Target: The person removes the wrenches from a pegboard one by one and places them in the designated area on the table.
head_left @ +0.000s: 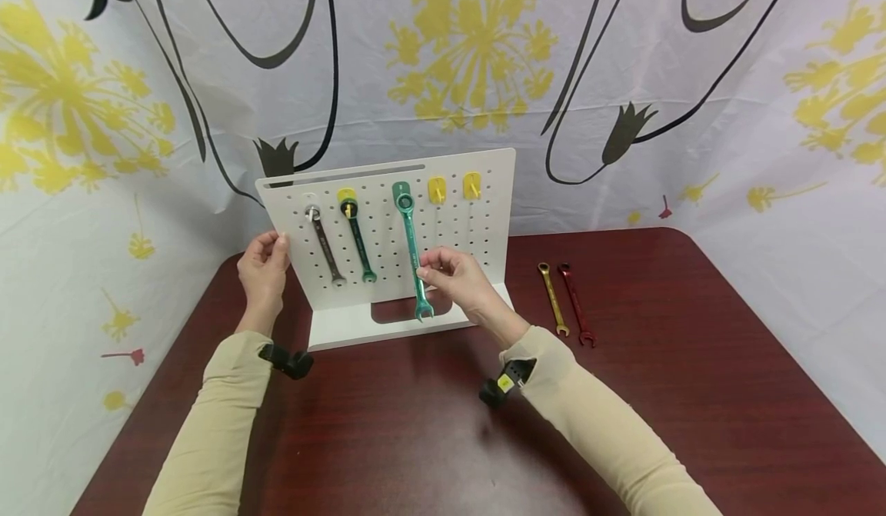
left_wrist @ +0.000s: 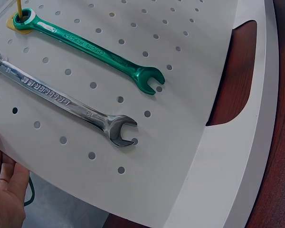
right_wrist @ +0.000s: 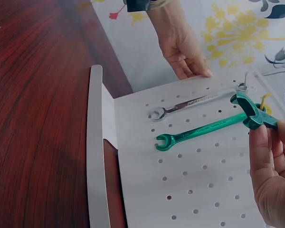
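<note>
Your right grip pinches the teal wrench, your left grip the pegboard! "GREENER" reads off the silver wrench, "CHROME" off the green wrench.

Table bears white pegboard; gold wrench; red wrench.

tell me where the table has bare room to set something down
The table is bare in front of the pegboard, between the left sleeve and right sleeve, and right of the red wrench. It is tight between that and the gold wrench, and crowded across the pegboard's left and middle: silver wrench, dark green wrench, and teal wrench in the right hand.
</note>
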`<state>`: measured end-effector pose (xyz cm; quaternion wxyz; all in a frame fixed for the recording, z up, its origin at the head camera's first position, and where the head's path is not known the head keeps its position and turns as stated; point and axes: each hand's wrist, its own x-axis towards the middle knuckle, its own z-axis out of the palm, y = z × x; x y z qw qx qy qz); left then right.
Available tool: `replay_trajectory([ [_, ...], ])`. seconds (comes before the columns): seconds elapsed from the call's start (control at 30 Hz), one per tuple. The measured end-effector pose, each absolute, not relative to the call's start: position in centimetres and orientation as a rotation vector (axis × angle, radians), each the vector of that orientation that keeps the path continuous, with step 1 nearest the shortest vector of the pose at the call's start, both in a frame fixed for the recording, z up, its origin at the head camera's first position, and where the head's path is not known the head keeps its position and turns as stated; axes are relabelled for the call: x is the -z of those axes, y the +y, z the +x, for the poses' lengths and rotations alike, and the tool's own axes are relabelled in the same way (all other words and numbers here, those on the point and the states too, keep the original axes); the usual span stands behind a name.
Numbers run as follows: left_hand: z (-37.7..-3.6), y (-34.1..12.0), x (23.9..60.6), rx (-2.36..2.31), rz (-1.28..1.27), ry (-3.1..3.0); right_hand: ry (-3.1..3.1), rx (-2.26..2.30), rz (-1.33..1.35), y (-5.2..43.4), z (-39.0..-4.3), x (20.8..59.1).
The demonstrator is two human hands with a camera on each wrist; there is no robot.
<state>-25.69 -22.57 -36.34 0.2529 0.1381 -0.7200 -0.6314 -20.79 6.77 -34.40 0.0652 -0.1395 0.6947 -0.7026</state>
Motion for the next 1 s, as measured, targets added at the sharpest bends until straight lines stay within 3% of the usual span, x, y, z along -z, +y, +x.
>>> replay_trajectory([
  [1.0, -25.5, -22.6, 36.3, 1.728, 0.372, -1.953, 2.142, 2.1, -0.448, 10.9, -20.0, 34.8],
])
